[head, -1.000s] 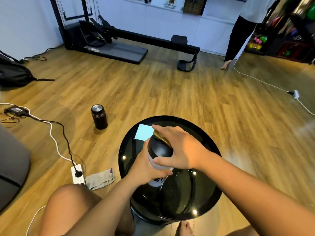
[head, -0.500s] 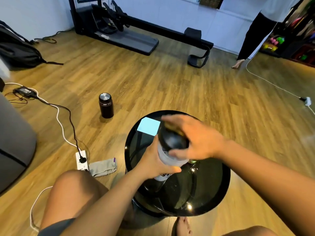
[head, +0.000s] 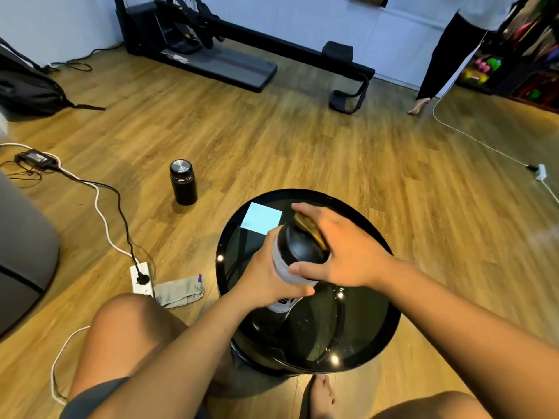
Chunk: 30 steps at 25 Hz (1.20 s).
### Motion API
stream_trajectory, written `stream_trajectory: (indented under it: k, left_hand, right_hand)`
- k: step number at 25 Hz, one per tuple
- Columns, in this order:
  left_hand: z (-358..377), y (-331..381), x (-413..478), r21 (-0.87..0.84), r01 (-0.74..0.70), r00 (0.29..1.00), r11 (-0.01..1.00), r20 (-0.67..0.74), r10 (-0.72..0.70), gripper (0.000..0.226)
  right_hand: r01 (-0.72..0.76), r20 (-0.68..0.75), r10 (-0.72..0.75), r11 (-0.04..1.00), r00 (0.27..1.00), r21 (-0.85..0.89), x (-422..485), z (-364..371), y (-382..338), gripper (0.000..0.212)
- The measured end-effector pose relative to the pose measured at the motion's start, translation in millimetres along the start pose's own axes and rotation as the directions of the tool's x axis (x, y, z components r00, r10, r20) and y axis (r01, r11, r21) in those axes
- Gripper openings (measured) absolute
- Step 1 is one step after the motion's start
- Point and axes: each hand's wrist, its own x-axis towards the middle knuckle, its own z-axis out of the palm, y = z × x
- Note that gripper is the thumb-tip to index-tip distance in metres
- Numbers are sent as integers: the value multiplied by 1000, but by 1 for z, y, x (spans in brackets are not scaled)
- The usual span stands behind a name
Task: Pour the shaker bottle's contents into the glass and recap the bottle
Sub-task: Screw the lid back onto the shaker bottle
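Gripping the shaker bottle (head: 287, 267) around its pale body, the left hand (head: 266, 279) held it above the black round table (head: 378, 334), near the middle and toward ten o'clock. Its long axis leaned toward the person at the base, cap end away at twelve. The right hand (head: 344, 252) sat clamped over the black lid (head: 299, 246), fingers wrapped on its rim, so it looked the nearer hand for twisting. No glass was clearly visible.

The bottle (head: 298, 258) is largely hidden by both hands — no glass can be made out; the standing person (head: 447, 49) is cut off above the waist.
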Motion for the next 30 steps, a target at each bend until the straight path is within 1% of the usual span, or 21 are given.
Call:
stream_trajectory:
  k: [3,7,9,10,11,12,13,14,15,16,17,18,19,20,21,22,23,24,25,26,30]
  left_hand:
    - [-2,-2,1,-26,-1,1000,1000,-11,1,111]
    - [0,-3,2,-35,-9,1000,999,-8,9,113]
    - [1,-5,2,-37,-6,1000,999,-9,5,110]
    - [1,-5,2,-26,-4,1000,1000,-3,4,107]
    - [-1,-4,2,-8,-6,1000,1000,6,6,106]
    - [-2,-4,2,12,-10,1000,1000,12,10,107]
    - [-3,-5,2,24,-13,1000,1000,15,13,109]
    - [-3,-5,1,27,-12,1000,1000,16,12,111]
    - [-3,-5,0,24,-14,1000,1000,19,14,112]
    - [-2,-5,0,17,-18,1000,1000,22,18,112]
    - [-1,-4,0,9,-24,999,1000,24,24,112]
    - [-1,-4,1,2,-28,999,1000,27,28,111]
    - [-1,-3,1,0,-28,999,1000,29,28,111]
    - [-1,-2,1,1,-26,999,1000,30,26,111]
    - [-2,-1,1,0,-20,999,1000,30,20,112]
    - [-2,-2,0,-5,-10,1000,1000,27,10,112]
    - [-2,-3,0,-13,0,1000,1000,27,0,111]
    - [-3,-3,0,-20,9,999,1000,31,-8,110]
    - [-3,-3,0,-20,11,999,1000,30,-11,110]
    - [-3,-3,0,-18,11,1000,1000,24,-11,110]
    - [-3,-5,3,-42,11,1000,999,24,-10,113]
  right_hand:
    - [161,32,-158,955,987,-250,13,8,-8,99]
    - [122,51,-113,960,992,-251,14,9,-8,98]
    - [73,41,-67,985,997,-159,12,4,-16,98]
    - [34,-8,-34,998,999,-46,13,-2,-16,96]
    - [6,-120,8,994,993,113,15,-9,-15,92]
    - [1,-270,105,931,957,366,16,-19,-8,85]
    - [39,-354,272,743,895,668,16,-29,1,76]
    - [77,-268,430,411,862,908,15,-36,10,71]
    - [48,-79,463,77,883,996,10,-38,18,72]
    - [-13,63,411,-123,910,992,3,-36,26,78]
    - [-58,122,374,-179,919,982,-2,-30,32,84]
    - [-78,136,367,-170,920,982,-5,-26,36,87]
    - [-80,114,381,-106,918,991,-6,-23,35,88]
    - [-66,50,426,22,903,998,-6,-22,33,90]
    - [-66,-53,441,250,896,966,-5,-23,28,91]
    - [-103,-157,394,564,905,819,-3,-21,21,92]
    - [-132,-197,288,817,937,562,-1,-16,13,94]
    - [-102,-169,159,947,973,304,0,-9,4,97]
    - [-43,-106,55,993,993,110,2,-1,-3,98]
    - [9,-58,-10,1000,998,-7,3,5,-8,99]
    - [153,42,-148,973,988,-174,15,2,-2,98]
